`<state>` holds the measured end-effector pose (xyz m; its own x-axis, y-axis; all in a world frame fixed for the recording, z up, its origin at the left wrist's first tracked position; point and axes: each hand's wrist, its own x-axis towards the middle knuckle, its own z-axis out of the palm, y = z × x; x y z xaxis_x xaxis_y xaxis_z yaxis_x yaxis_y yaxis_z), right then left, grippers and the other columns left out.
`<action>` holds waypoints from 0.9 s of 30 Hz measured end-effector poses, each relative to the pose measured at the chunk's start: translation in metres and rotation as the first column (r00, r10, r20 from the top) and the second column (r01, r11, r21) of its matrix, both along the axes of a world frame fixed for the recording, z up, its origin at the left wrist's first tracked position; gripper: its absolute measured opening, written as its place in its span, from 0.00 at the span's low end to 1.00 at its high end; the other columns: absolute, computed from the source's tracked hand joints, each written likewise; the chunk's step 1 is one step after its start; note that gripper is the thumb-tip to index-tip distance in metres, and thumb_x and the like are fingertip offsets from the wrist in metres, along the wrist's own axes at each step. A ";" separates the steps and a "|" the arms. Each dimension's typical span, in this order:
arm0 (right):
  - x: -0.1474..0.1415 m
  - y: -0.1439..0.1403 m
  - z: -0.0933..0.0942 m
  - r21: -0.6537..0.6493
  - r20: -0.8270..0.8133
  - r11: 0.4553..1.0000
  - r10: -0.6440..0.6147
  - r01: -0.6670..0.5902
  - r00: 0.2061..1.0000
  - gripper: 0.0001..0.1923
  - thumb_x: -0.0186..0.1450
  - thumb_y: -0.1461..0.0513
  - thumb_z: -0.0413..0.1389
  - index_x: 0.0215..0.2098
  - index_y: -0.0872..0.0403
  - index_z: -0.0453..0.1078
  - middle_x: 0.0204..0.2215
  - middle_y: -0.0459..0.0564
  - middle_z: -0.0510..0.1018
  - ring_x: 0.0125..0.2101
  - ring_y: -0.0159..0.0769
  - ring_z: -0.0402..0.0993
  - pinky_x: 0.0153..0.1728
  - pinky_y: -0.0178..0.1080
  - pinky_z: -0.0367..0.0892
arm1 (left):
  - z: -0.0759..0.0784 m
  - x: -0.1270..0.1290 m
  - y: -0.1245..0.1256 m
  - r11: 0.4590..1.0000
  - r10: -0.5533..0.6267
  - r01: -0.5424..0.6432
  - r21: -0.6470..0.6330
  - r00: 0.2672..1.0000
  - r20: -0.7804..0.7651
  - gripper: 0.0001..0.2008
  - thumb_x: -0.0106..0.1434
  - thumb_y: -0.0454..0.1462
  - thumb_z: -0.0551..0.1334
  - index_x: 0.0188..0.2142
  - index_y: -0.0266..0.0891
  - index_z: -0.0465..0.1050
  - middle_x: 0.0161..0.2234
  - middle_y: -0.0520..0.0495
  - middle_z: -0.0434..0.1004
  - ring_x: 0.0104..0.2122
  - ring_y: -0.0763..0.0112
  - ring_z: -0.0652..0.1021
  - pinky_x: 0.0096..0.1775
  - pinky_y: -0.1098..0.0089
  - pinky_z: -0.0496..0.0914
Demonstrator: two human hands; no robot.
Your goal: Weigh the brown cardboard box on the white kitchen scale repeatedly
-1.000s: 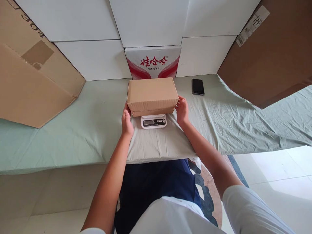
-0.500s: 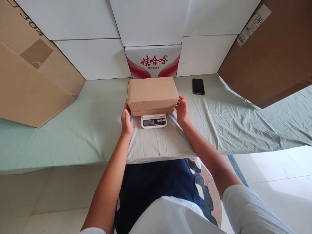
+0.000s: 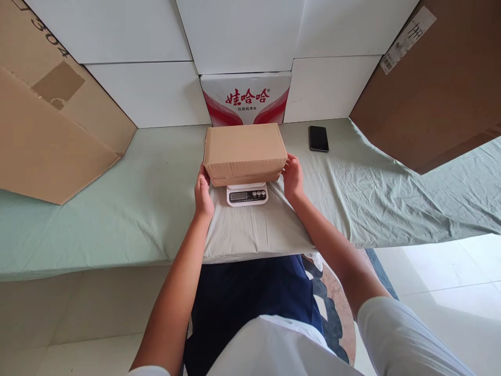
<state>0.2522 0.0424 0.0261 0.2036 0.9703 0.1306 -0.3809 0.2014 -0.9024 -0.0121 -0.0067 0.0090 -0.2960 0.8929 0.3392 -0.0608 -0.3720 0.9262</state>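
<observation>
I had the left hand (image 3: 204, 194) and right hand (image 3: 293, 177) holding the box (image 3: 246, 146) between them, fingers against its two ends; nothing had visibly shifted over the last second, so I judged it a steadying pause. The box lay between both hands, over the scale (image 3: 247, 197), apparently resting on it, beyond which I saw the phone (image 3: 318, 139) well apart.

"What's behind the bench (image 3: 102, 224)?"
"White panels (image 3: 238, 36), with cardboard walls (image 3: 55, 146) angled in at both sides."
"And its cover?"
"Pale green cloth (image 3: 395, 203), wrinkled toward the right."
"The floor?"
"Light tiles (image 3: 442, 269), brighter on the right, and a curved pink-and-dark pattern (image 3: 346, 318) in front of the bench."
</observation>
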 end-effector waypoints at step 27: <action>-0.009 -0.014 0.005 0.171 0.162 0.981 0.069 -0.097 0.984 0.31 0.62 0.38 0.55 0.58 0.40 0.69 0.63 0.45 0.74 0.68 0.46 0.66 0.70 0.52 0.61 | -0.006 -0.002 0.001 1.000 -0.010 0.010 -0.004 0.998 -0.063 0.46 0.62 0.70 0.51 0.68 0.45 0.67 0.69 0.39 0.69 0.70 0.54 0.68 0.69 0.59 0.62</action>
